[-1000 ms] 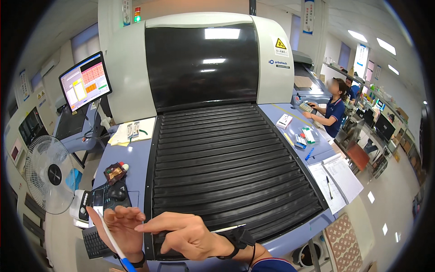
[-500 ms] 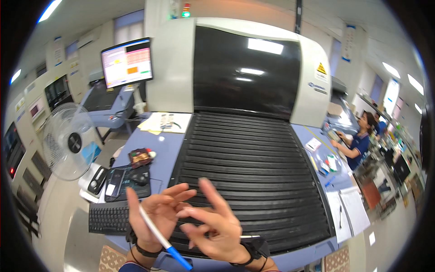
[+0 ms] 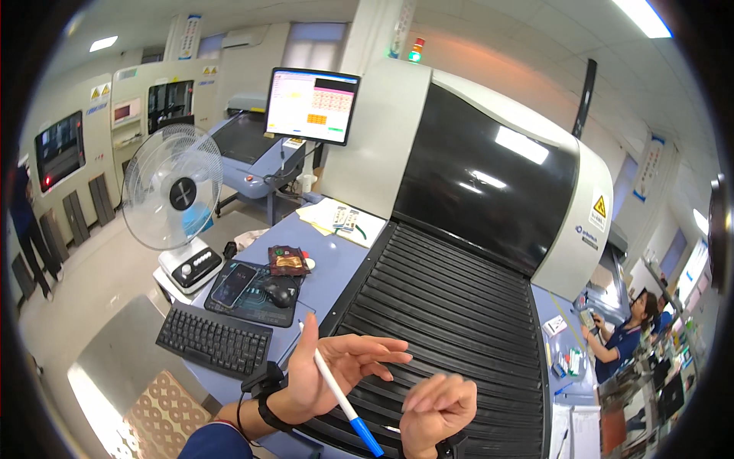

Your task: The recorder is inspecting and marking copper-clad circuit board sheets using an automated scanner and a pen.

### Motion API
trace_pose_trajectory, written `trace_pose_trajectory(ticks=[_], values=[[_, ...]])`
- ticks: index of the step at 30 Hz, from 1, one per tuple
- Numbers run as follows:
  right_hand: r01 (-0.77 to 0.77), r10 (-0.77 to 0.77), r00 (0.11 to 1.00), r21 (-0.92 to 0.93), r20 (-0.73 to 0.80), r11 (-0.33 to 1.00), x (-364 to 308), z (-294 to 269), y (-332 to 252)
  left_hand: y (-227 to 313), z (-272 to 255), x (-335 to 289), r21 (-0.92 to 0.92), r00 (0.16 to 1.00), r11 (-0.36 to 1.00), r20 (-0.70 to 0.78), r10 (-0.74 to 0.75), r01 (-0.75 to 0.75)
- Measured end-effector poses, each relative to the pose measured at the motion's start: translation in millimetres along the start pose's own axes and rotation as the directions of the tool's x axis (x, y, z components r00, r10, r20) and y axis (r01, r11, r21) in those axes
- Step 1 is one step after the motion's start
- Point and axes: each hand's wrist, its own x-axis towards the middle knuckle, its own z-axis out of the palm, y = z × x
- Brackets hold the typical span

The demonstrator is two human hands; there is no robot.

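Observation:
My left hand (image 3: 333,375) is raised at the lower middle, its fingers stretched to the right. A white pen with a blue end (image 3: 337,388) lies slantwise across it, held in the crook of the thumb, blue end down. To its right is my right hand (image 3: 439,413), apart from the left, its fingers curled in and slightly blurred. No object shows in the right hand. Both hands are above the black ribbed bed (image 3: 397,306) of a large machine. Dark straps with small black devices are on both wrists.
A keyboard (image 3: 215,338), phone (image 3: 235,285), mouse (image 3: 280,291) and brown packet (image 3: 288,261) are at the left. Beyond them are a fan (image 3: 182,194) and a monitor (image 3: 313,105). The machine's dark cover (image 3: 489,176) rises behind the bed. A co-worker (image 3: 621,340) is at the right.
The view has turned left and tilted. My hands have moved apart, and the right hand's fingers have curled in from a pointing, spread pose. The pen stays in the left hand.

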Motion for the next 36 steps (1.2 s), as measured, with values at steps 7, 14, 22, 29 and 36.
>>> trace_pose_trajectory(ticks=[7, 14, 22, 29, 36], values=[[0.047, 0.026, 0.944, -0.213, 0.329, 0.976, -0.8, -8.3, -13.8, -2.6, -0.3, -1.8, -0.034, 0.992, 0.999, 0.128, -0.018, 0.023], [0.015, 0.351, 0.792, -0.59, 0.5, 0.807, -28.5, -30.9, 7.3, -51.2, -22.2, -7.2, 0.409, 0.947, 0.854, -0.168, -0.274, 0.32], [-0.075, 0.481, 0.746, -0.661, 0.46, 0.747, -64.0, -78.0, 51.8, -114.7, -110.9, -34.9, 0.492, 0.856, 0.704, -0.223, -0.466, 0.512], [-0.227, 0.634, 0.584, -0.647, 0.507, 0.728, -71.5, -106.8, 64.7, -100.3, -131.9, -45.4, 0.905, 0.914, 0.375, -0.034, -0.405, 0.2], [-0.277, 0.457, 0.829, -0.472, 0.323, 0.837, -72.5, -126.4, 68.6, -94.9, -121.1, -37.1, 0.977, 0.971, 0.214, 0.076, -0.226, -0.026]])
